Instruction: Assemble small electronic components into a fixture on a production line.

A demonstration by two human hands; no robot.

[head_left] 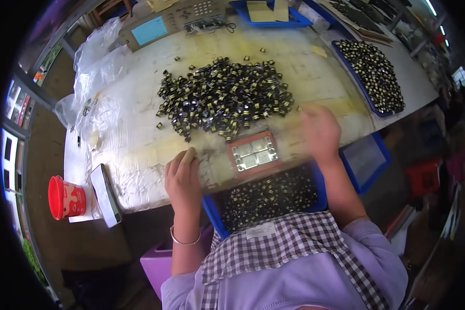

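Note:
A broad heap of small black and yellowish parts point(222, 98) lies on the worktable point(134, 170). Between my hands, near the table's front edge, sits a silvery slotted metal plate in a reddish frame point(231, 155). My left hand point(182, 178) is left of that plate, fingers bent and pressed together over the table edge; whatever they pinch is too small to name. To the plate's right, my right hand point(321, 129) hovers at the heap's right side, curled but smeared by motion. Below the edge, against my checked apron, a blue tray point(215, 214) holds many similar small parts.
A blue tray of similar parts point(369, 77) stands at the right, with another blue tray point(367, 160) lower down. At left are a red bucket point(67, 199), a phone-like flat slab point(105, 196) and clear plastic bags point(98, 57). A control box point(173, 23) stands at the back.

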